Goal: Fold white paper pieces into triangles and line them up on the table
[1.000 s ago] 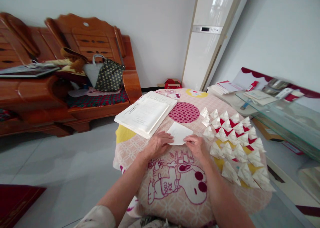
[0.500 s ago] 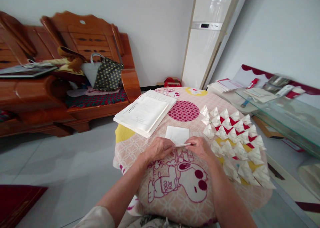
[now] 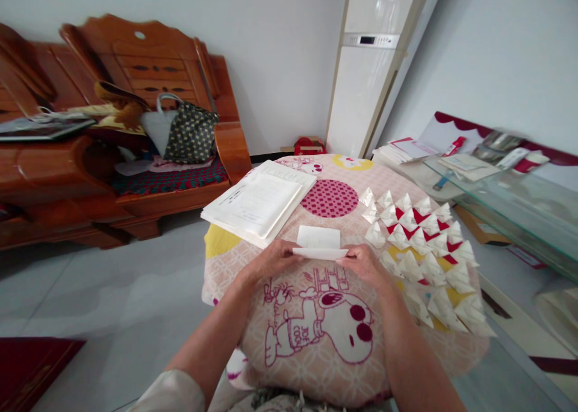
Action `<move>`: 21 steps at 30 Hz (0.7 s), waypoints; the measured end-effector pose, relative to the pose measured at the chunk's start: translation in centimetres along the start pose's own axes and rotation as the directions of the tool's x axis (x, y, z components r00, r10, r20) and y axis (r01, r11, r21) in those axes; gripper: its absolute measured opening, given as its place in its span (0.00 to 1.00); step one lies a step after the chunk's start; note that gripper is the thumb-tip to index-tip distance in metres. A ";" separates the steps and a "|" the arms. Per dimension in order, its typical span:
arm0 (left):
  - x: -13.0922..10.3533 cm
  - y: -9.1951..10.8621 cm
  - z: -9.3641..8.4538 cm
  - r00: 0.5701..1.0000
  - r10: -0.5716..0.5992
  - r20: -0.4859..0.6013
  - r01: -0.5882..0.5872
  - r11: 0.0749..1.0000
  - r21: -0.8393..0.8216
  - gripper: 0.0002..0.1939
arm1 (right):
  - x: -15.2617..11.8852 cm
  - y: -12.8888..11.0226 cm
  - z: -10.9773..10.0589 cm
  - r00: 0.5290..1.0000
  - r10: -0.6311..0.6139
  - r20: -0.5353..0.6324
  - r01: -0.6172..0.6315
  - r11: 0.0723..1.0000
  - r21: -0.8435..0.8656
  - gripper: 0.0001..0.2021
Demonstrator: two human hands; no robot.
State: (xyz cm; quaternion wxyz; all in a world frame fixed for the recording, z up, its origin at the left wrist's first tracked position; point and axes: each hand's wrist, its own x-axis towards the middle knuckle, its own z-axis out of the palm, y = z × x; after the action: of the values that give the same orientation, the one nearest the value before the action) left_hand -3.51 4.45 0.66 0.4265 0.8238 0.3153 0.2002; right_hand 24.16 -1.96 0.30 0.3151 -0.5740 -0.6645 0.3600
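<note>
A white sheet of paper (image 3: pixel 318 237) lies in front of me, its near edge folded up into a narrow strip. My left hand (image 3: pixel 279 259) pinches the left end of that strip. At the right end, my right hand (image 3: pixel 362 262) grips it between thumb and fingers. Beyond and to the left rests a stack of printed paper (image 3: pixel 255 204). To the right, several rows of folded paper pieces (image 3: pixel 418 240) stand with pointed tips upward on the patterned tablecloth (image 3: pixel 311 333).
A glass shelf (image 3: pixel 519 201) with papers, a red marker and metal bowls is at the right. Back left stands a wooden sofa (image 3: pixel 135 56) holding a star-patterned bag (image 3: pixel 190 133). A tall white cabinet unit (image 3: pixel 361 93) stands in the far corner.
Both hands have moved slightly away from me and the folded near strip has turned up, showing a wider white face. The view has shifted a little.
</note>
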 end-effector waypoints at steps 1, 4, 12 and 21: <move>0.2 -0.1 0.1 0.999 -0.029 -0.021 0.030 0.999 0.013 0.17 | 0.1 0.1 0.1 0.999 0.017 -0.032 -0.017 1.000 0.001 0.13; 1.2 -0.1 0.4 0.985 -0.133 -0.113 0.144 0.984 0.101 0.17 | 0.7 0.6 0.6 0.989 0.073 -0.125 -0.069 0.997 0.035 0.15; 4.5 1.0 1.1 0.897 -0.310 -0.315 0.409 0.851 0.328 0.12 | 1.9 0.9 2.4 0.938 0.204 -0.281 -0.144 0.965 0.219 0.27; 4.4 0.7 2.5 0.825 -0.349 -0.444 0.485 0.841 0.240 0.10 | 2.0 0.3 2.6 0.891 0.296 -0.343 -0.254 0.953 0.162 0.20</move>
State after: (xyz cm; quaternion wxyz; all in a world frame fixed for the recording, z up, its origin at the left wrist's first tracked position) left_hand 1.44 5.72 0.11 0.2400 0.7389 0.5972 0.1994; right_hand 21.89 -0.29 -1.36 0.4102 -0.7003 -0.4852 0.3255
